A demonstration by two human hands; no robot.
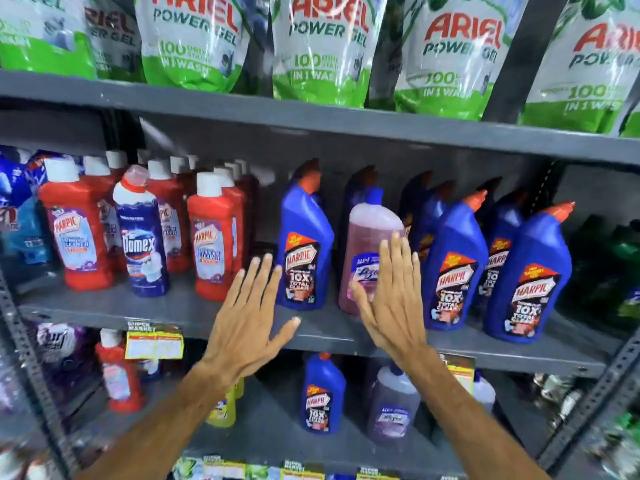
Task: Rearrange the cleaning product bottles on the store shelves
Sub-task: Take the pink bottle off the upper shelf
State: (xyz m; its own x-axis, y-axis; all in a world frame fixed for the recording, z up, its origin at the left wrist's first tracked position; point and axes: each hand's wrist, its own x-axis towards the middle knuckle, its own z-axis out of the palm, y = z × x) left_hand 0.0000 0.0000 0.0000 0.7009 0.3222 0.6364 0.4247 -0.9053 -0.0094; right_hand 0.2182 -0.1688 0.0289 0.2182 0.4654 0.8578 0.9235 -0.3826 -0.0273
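I hold both hands flat and spread in front of the middle shelf [322,329], gripping nothing. My left hand [251,320] hovers over the shelf edge, its fingertips just left of a blue Harpic bottle [304,244]. My right hand [394,299] lies across the front of the pink Lizol bottle [367,244], covering part of its label; I cannot tell whether the palm touches it.

Every bottle here stands upright, long axis vertical, label facing me. The blue Harpic bottles have angled necks with orange caps tipped up toward the right. I count three of them in the near row, with more dark ones behind, too shadowed to count. The pink bottle stands between the first and second blue ones.

To the left stand two red Harpic bottles [81,237] in front with white caps, further ones packed behind, and one Domex bottle [142,244] between the two. Ariel pouches [194,39] fill the shelf above. On the lower shelf stand another blue Harpic bottle [322,396] and a pale purple bottle [393,407].
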